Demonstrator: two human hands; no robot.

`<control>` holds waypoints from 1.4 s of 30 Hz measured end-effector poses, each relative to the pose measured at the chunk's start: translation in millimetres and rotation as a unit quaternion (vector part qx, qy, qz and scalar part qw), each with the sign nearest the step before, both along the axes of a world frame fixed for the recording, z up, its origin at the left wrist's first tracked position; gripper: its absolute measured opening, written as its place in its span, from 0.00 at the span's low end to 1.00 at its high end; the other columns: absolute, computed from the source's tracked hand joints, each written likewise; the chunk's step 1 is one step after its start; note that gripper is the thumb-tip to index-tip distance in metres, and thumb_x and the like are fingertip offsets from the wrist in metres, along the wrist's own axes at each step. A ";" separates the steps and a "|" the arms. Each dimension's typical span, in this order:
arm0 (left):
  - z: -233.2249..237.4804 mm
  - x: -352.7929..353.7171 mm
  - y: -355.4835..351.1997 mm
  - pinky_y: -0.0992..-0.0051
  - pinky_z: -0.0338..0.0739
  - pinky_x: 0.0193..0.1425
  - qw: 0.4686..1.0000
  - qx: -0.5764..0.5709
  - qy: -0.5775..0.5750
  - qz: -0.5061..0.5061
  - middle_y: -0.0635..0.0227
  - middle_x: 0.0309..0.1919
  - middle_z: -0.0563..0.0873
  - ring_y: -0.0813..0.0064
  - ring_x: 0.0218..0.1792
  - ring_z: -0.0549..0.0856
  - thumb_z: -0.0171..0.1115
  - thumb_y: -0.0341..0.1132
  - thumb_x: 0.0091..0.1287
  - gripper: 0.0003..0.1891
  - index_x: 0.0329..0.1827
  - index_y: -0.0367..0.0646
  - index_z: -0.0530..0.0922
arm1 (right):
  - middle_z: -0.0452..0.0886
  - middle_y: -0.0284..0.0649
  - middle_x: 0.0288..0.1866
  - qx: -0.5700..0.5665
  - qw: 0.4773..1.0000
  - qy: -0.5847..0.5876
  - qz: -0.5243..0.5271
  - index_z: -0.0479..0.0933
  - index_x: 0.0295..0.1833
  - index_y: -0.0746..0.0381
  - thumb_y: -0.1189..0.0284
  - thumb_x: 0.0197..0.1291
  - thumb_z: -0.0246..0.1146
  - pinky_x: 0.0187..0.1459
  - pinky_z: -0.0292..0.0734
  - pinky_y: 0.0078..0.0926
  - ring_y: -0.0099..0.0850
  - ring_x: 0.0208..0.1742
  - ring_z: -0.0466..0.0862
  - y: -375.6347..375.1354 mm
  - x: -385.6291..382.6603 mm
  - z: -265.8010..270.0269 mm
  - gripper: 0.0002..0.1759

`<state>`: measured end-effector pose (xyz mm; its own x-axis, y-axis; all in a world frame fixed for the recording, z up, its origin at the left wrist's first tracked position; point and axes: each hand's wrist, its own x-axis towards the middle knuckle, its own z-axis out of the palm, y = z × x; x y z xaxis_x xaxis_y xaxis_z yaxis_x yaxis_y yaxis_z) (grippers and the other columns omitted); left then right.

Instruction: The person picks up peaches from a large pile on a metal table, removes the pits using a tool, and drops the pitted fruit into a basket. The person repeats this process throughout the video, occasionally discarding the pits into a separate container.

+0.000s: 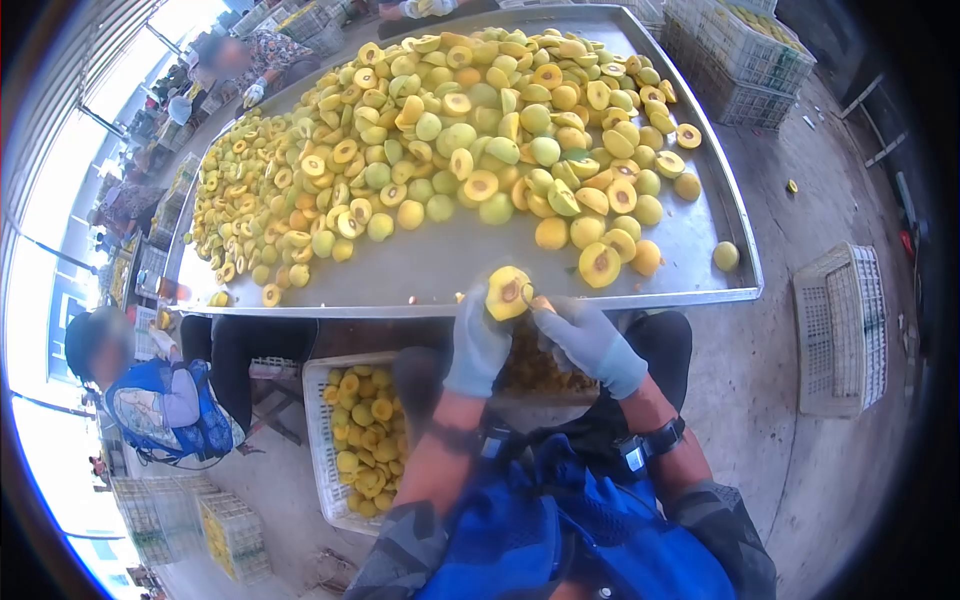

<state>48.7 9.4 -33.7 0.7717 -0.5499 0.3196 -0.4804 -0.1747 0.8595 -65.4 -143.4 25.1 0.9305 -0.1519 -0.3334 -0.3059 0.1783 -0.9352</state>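
In my gloved left hand [477, 348] is a yellow peach half [504, 297], its cut face and reddish pit area turned toward my right hand. My gloved right hand [598, 348] grips a small pitting tool [541, 303] with a light brown handle; its thin curved metal end meets the middle of the cut face. Both hands are just off the near rim of a metal table [440, 298]. Piled on that table are many halved peaches [480, 186], some cut side up. Below my hands, partly hidden by them, lies a container of brownish pieces [545, 372].
A white crate [318, 440] of peach halves stands on the floor left of my legs. Stacked crates [740, 60] are at the far right, and another white crate [845, 330] lies nearer. A person in a blue vest [175, 410] sits at left; other people work beyond.
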 end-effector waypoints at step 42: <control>79.6 -51.2 -33.7 0.76 0.81 0.40 0.868 -0.261 0.389 0.163 0.61 0.33 0.87 0.72 0.32 0.85 0.49 0.39 0.78 0.19 0.46 0.33 0.85 | 0.87 0.52 0.35 -0.128 0.989 -0.049 0.056 0.82 0.46 0.70 0.60 0.73 0.61 0.43 0.80 0.36 0.36 0.36 0.86 24.7 -7.2 -16.2 0.20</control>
